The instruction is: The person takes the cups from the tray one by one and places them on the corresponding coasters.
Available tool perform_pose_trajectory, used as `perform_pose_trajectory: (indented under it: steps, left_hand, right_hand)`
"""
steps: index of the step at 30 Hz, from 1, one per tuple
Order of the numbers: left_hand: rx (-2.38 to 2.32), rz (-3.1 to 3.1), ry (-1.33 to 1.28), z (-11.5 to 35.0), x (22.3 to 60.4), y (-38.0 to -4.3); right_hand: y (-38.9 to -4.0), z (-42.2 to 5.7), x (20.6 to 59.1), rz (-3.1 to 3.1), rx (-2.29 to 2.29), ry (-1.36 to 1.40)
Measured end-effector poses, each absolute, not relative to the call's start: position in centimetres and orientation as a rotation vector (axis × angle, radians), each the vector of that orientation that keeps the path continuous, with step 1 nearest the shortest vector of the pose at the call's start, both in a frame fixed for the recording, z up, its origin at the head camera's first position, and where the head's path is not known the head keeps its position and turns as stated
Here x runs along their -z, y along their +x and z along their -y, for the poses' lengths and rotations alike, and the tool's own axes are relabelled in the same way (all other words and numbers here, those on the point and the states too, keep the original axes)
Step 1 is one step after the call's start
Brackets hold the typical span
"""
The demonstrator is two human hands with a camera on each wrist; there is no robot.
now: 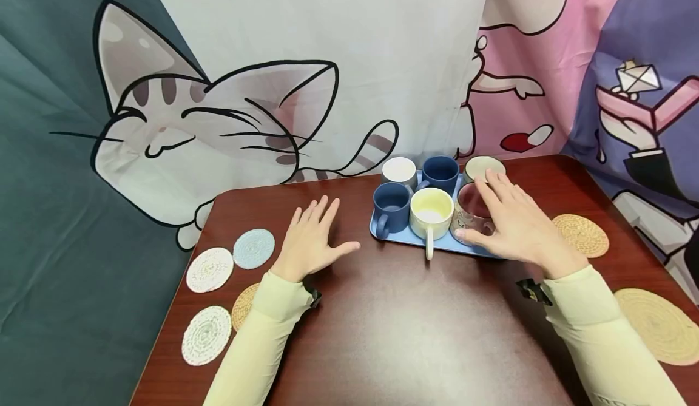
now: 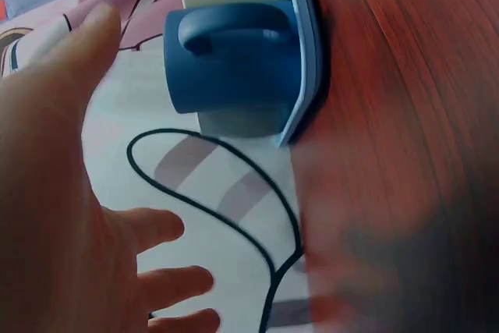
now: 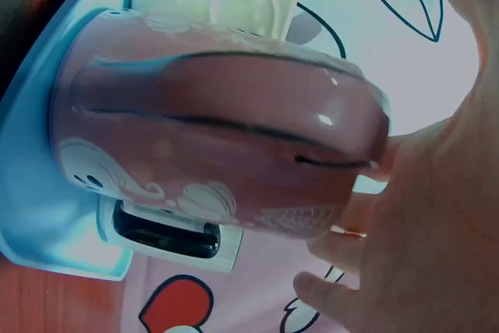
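Over the front right of a light blue tray (image 1: 401, 236), my right hand (image 1: 516, 227) spreads around a dusky pink mug (image 3: 218, 138) with white patterns. Its thumb is apart from the fingers, which reach past the rim; contact cannot be told. My left hand (image 1: 308, 242) hovers left of the tray, fingers spread, holding nothing. Nearest it is a blue mug (image 1: 391, 209) with its handle forward. A pale yellow mug (image 1: 423, 223) stands between that and the pink one. Behind them are a white mug (image 1: 398, 172), a darker blue mug (image 1: 441, 174) and a cream mug (image 1: 483, 168).
On the table's left lie a light blue coaster (image 1: 253, 249), two white coasters (image 1: 210, 270) and a tan coaster (image 1: 243, 306) partly under the left sleeve. A woven coaster (image 1: 580, 236) and a larger woven mat (image 1: 658, 326) lie right. A printed cloth (image 1: 349, 42) hangs behind.
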State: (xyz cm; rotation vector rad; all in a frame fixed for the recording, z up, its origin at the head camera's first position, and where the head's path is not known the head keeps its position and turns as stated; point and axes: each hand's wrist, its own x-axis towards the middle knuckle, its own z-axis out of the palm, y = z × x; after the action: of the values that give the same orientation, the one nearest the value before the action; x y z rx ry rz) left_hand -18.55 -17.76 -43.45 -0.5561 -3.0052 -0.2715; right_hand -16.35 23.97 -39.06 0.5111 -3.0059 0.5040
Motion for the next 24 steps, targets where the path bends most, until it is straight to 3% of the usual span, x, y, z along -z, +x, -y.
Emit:
perform_pose_trajectory:
  steps: [5,16,24]
  left_hand:
    - [0.406,3.04,-0.568,16.7,43.7,-19.6]
    - [0.713,3.055,-0.539,13.8,45.4,-23.1]
    - [0.979,3.141,-0.428,11.7,46.0,-25.2]
  right_hand:
    - [-16.3,-25.5,38.6,2.868,-0.636,0.449]
    - [-15.9,-29.1,40.2,2.744,-0.809,-0.072]
    - [-17.5,-30.6,42.9,3.105,-0.874,-0.091]
